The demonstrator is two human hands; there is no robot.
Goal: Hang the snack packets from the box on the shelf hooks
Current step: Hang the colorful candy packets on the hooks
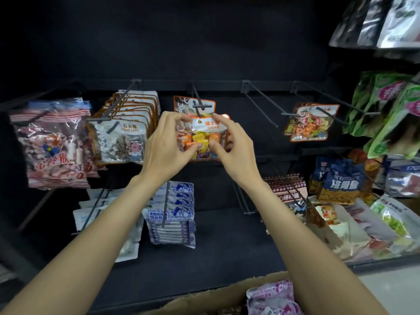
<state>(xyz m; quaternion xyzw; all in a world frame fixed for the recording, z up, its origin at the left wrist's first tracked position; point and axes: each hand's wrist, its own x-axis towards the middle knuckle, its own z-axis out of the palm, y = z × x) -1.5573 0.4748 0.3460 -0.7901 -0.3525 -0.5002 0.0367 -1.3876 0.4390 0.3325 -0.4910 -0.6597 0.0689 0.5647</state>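
Both hands hold one orange snack packet (205, 135) up at the middle hook (200, 106) of the shelf. The left hand (166, 144) pinches the packet's left side with its fingers curled on it. The right hand (231, 144) pinches the right side, with one finger lifted near the top. The top of the packet sits right at the tip of the hook, and another orange packet already hangs behind it. I cannot tell if the hole is on the hook yet.

The packet looks light and soft. Its clear plastic is shiny, so it may be slippery. The candy cubes inside make the bottom lumpy and a bit heavier. The best place to hold it is near the flat top, on both sides of the hole, so the hole stays open and steady.

More packets wait in the cardboard box (218, 296) below.
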